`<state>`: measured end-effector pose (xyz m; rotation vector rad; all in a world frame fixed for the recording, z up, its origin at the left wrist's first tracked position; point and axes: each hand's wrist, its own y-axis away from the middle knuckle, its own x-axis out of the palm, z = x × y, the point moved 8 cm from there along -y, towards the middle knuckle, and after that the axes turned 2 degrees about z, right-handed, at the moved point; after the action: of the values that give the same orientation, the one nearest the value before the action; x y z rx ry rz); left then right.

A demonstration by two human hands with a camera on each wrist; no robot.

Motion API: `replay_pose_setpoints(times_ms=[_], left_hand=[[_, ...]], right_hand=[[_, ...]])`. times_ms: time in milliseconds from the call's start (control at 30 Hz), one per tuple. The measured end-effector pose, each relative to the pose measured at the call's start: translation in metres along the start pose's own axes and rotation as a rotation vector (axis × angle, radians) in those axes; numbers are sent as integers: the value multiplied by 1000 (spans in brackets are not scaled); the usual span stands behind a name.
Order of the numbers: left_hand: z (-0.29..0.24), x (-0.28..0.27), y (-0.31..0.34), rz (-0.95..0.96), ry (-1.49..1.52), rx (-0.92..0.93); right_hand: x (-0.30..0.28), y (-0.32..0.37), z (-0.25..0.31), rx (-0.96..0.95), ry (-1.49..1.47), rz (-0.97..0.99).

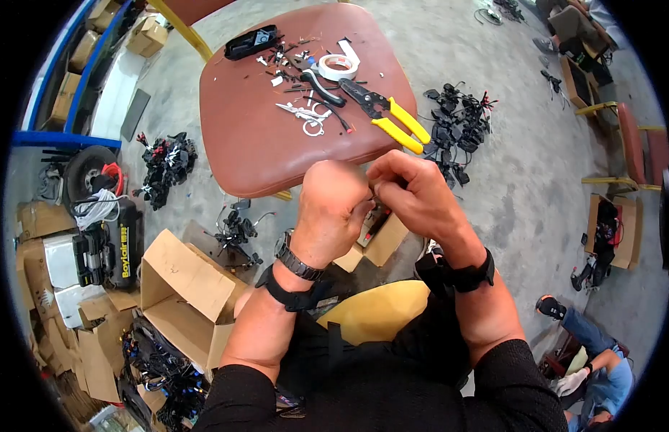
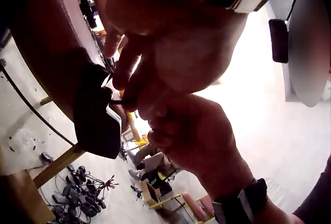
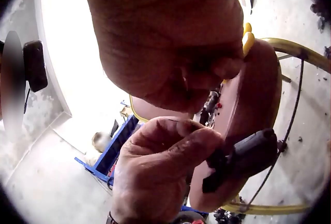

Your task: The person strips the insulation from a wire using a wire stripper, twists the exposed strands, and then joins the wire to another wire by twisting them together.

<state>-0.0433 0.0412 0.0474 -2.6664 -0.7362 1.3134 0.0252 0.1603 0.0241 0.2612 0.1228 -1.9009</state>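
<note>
**Fingertip-only grip in mid-air: how this could've gone sideways**

So the left hand (image 1: 331, 209) was pinching a small black part (image 3: 253, 152), held up in the air by the near edge of the chair seat (image 1: 248, 140). The right hand (image 1: 415, 191) was bunched up right against it, fingers curled, but I couldn't tell if there was anything between them. The hands hid the part in the head view; the wrist views had it sticking out past the left fingertips.

My main worry was the grip. It looked like just the fingertips at one end, so a hard tug could've twisted the part loose. There also seemed to be a short dark lead (image 2: 117, 102) between it and the fingers, and if that was taking the strain, I'd guess it could've pulled out.

Other thing: the yellow-handled wire stripper (image 1: 374, 104) lay with its handles at the seat's edge, near the right hand. One careless knock could've sent it to the floor. And with loose scraps (image 1: 277, 81) scattered around the scissors (image 1: 305, 114) and tape roll (image 1: 351, 70), any tiny dropped bit would've been a pain to spot.
</note>
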Motion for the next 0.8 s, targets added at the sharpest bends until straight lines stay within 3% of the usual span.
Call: replay_pose_setpoints(times_ms=[67,167,267,433,800], left_hand=[[4,0,2,4,59,-33],[19,0,9,25,324,-234],[33,10,15,35,694,-408],[37,16,18,114,889,-481],[37,26,21,213,1048,-516]], right_hand=[[-3,-1,-2,-7,-82,-36],[-26,-1,-2,26,-93,-155],[-26,1,3,-56,-196,-205],[-10,5,14,-214,-177,-82],[-2,7,24,-221,-137,51]])
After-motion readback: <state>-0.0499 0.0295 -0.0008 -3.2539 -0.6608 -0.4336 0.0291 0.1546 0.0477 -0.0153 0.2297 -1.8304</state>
